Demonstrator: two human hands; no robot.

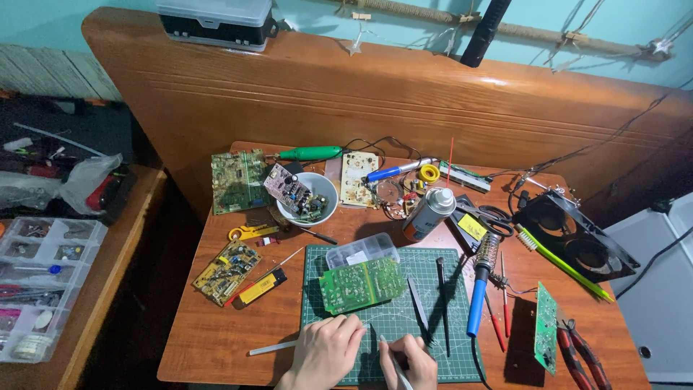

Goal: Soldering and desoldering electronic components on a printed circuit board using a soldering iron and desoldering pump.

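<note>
Hands at the near edge of the green cutting mat (447,361). The right hand (410,361) has its grip closed narrowly on a thin metal tool (395,365), probably tweezers, tip pointing down toward the mat. The left hand (325,352) rests curled, fingers folded on the mat; whether anything lies under it cannot be told. Just beyond the fingers lies a green circuit board (361,283), partly under a clear plastic case (361,250). Risk, as a judgement: a sideways sweep of the right forearm could knock the blue-handled soldering iron (478,296) or the spray can (427,213), crowded close on the wooden surface (238,332).
</note>
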